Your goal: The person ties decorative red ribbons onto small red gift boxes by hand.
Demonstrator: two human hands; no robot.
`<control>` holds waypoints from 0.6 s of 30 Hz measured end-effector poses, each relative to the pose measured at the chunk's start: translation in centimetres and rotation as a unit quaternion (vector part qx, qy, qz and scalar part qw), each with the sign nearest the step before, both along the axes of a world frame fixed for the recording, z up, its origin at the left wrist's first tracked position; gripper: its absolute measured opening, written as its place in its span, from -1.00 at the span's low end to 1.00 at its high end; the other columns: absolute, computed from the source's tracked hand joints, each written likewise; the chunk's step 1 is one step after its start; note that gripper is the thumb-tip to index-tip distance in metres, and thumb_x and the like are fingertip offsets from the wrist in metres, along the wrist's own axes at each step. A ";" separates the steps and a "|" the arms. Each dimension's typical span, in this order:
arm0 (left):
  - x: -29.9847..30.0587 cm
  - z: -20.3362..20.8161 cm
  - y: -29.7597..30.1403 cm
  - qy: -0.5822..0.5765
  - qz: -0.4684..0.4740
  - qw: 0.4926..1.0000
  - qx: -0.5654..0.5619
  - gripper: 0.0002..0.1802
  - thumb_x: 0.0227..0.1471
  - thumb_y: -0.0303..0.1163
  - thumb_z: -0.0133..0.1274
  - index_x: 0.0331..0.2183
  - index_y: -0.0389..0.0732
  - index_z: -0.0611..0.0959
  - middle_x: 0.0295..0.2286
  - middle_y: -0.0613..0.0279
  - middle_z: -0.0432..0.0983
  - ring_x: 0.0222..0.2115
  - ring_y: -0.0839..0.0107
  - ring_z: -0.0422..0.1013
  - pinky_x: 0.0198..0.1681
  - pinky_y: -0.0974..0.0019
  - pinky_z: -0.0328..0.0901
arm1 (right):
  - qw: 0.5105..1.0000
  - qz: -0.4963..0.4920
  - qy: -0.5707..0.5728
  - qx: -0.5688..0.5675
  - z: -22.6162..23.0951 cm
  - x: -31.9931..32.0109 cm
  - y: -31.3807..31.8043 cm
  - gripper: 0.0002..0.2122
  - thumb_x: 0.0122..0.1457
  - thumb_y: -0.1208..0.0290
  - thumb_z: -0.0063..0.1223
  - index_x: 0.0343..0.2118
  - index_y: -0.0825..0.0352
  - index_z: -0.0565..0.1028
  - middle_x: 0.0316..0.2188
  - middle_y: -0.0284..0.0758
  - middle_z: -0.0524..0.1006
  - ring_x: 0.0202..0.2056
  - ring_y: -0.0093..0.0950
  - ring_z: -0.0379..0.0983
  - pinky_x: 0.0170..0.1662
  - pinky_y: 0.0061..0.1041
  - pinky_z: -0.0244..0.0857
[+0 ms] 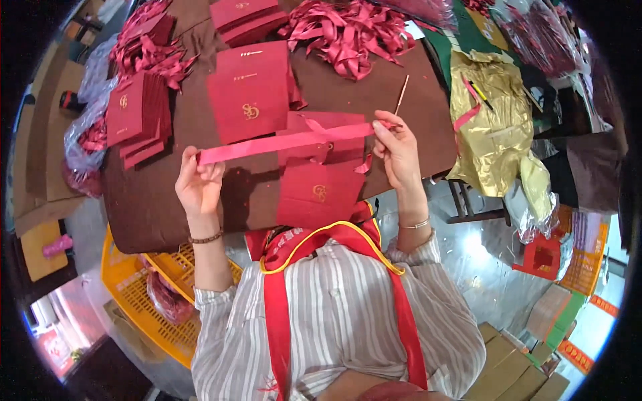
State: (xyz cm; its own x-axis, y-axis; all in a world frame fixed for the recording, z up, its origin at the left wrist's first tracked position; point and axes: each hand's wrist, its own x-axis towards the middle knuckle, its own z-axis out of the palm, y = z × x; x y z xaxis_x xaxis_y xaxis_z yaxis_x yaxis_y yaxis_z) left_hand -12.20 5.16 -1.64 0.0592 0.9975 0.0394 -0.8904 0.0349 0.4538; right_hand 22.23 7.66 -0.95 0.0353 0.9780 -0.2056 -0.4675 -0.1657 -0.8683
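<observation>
Pink ribbon (274, 145) stretches between pinching left hand (200, 186) and right hand (400, 152).

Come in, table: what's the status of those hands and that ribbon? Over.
Left hand pinching one end; right hand pinching the other. Pink ribbon stretched between, above red folder. Thin stick jutting up at right hand.

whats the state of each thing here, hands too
left hand: pinching one ribbon end
right hand: pinching the other end
pink ribbon: drawn out nearly straight between the hands
thin stick: angled up from the right fingers
nearest red item: lying on the table, partly behind the ribbon
left red stack: uneven, edges fanned
ribbon heap: loose, tangled
gold wrapping: crumpled
</observation>
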 end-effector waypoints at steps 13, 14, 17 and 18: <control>-0.2 0.0 -0.2 0.050 0.077 0.996 0.015 -0.73 0.07 -0.43 -0.07 -0.15 -0.27 0.43 -0.43 0.26 0.45 -0.44 0.53 0.35 -0.34 0.46 0.27 | 1.000 0.025 0.005 0.008 -1.2 0.0 -1.0 -0.70 0.07 0.54 -0.01 -0.11 0.30 0.27 -0.43 -0.38 0.39 -0.55 -0.68 0.24 -0.58 -0.76 0.06; -0.2 0.0 -0.2 0.056 0.085 0.995 0.014 -0.73 0.07 -0.43 -0.07 -0.15 -0.27 0.43 -0.43 0.26 0.45 -0.44 0.53 0.35 -0.34 0.46 0.27 | 1.000 0.019 -0.002 -0.004 -0.7 -0.2 -1.1 -0.72 0.07 0.54 0.01 -0.14 0.30 0.30 -0.50 -0.41 0.37 -0.58 -0.69 0.23 -0.59 -0.75 0.05; -0.6 -0.3 0.0 0.099 0.106 0.989 -0.014 -0.74 0.08 -0.40 -0.07 -0.16 -0.27 0.44 -0.48 0.30 0.45 -0.45 0.53 0.37 -0.36 0.43 0.27 | 0.999 0.031 -0.013 -0.026 -0.9 0.2 -1.4 -0.81 0.07 0.52 0.02 -0.23 0.32 0.35 -0.56 -0.44 0.38 -0.61 -0.72 0.22 -0.59 -0.75 0.04; -0.8 -0.5 0.1 0.127 0.128 0.983 -0.021 -0.75 0.08 -0.39 -0.07 -0.17 -0.26 0.44 -0.44 0.27 0.46 -0.42 0.51 0.38 -0.35 0.42 0.28 | 0.998 0.041 -0.021 -0.036 -1.0 0.3 -1.6 -0.86 0.08 0.50 0.02 -0.28 0.34 0.38 -0.56 -0.43 0.40 -0.61 -0.73 0.22 -0.59 -0.76 0.04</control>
